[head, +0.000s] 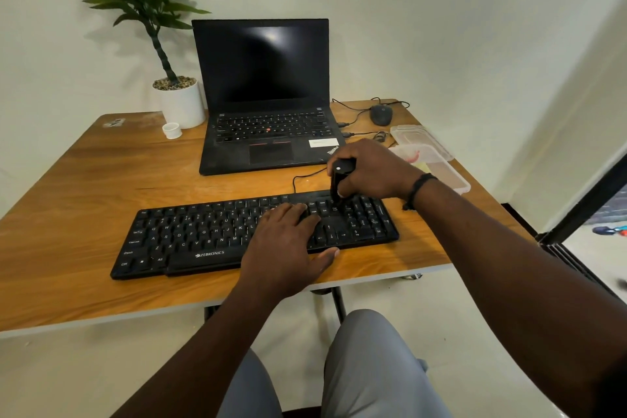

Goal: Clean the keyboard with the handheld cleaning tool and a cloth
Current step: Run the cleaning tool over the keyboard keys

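Nearest us, the grey-trousered knees (366, 363) sit just under the wooden table's (84, 187) pale front edge, and the black Zebronics keyboard (190, 237) lies close to that edge, with a strip of bare wood in front of it and a wide stretch of wood to its left. The left hand (288, 248) lies flat on the keyboard's right-centre keys, fingers straight and together, thumb hanging over the front rim. The right hand (369, 170) curls round the black handheld cleaning tool (339, 180), held upright, its tip down on the keys beside the number pad. A thin black cable (305, 176) loops behind the keyboard. Beyond it stands an open laptop (264, 95), screen dark. Right of the keyboard's far corner, two clear plastic containers (431, 153) hold something pink and yellowish, unclear what. Further back, a mouse (381, 114), a small white cup (172, 130) and a potted plant (176, 92).
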